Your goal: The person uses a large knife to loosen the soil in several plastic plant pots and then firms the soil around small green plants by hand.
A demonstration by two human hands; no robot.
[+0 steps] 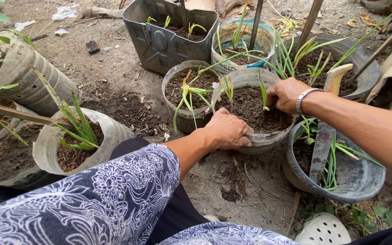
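Now left hand (227, 130) gripping pot (268, 141) rim; right hand (286, 94) pinching seedling (263, 93) in soil

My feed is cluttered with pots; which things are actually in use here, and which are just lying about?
In use:
left hand gripping the rim of the soil-filled pot
right hand at the green seedling

Lying about:
knife in grey tub
square container
slipper

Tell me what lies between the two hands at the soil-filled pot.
In the head view, dark soil fills the pot between left hand and right hand, with a thin green shoot beside the right.
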